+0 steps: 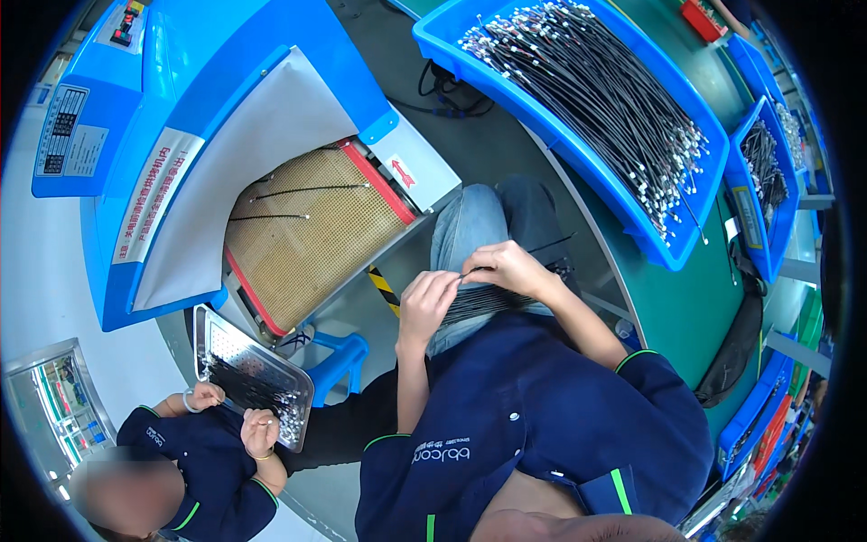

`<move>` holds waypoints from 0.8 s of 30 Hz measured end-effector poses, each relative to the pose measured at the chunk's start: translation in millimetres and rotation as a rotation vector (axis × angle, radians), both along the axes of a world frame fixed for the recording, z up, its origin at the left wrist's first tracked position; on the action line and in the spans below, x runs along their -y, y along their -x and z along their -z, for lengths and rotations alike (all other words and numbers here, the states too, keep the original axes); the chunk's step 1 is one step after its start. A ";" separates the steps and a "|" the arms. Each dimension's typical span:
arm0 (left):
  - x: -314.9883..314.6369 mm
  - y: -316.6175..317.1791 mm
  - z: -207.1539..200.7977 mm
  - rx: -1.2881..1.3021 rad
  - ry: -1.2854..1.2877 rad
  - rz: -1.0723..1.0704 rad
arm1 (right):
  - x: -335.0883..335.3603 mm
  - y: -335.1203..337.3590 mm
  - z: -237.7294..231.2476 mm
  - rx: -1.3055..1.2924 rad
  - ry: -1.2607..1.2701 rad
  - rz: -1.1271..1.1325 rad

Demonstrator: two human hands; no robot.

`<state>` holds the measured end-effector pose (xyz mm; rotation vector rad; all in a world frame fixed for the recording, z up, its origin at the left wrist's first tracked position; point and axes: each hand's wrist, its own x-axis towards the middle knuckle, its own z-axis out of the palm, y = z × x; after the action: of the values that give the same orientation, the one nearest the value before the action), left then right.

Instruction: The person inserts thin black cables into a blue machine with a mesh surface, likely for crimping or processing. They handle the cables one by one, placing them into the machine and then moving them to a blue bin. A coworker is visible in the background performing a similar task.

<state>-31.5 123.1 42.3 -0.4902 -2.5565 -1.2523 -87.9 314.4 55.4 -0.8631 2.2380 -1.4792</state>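
Smooth plastic bin (441,40), metal tray (242,347)

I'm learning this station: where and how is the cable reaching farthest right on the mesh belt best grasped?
Probably pinch the cable near its right end, coming from above and the right. It lies nearly straight, with that end on open mesh belt, while its left end sits nearer the white curtain.

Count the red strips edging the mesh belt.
2: the right red strip borders the mesh belt beside the arrow sticker; the left red strip borders its opposite side. Any behind the white curtain would be hidden.
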 end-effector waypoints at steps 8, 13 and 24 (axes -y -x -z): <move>3.9 1.4 0.5 -0.071 0.026 -0.050 | -9.1 5.9 2.5 -0.072 0.013 0.049; 1.8 1.8 -1.4 -0.079 0.006 -0.051 | -7.3 2.8 6.6 -0.032 0.041 0.053; 13.3 0.9 -0.8 -0.019 0.099 -0.080 | -15.4 6.4 -0.2 -0.086 -0.025 0.017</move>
<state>-32.4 109.8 43.1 -0.4128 -2.6040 -1.0933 -94.4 329.9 55.6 -0.9184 2.3258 -1.4448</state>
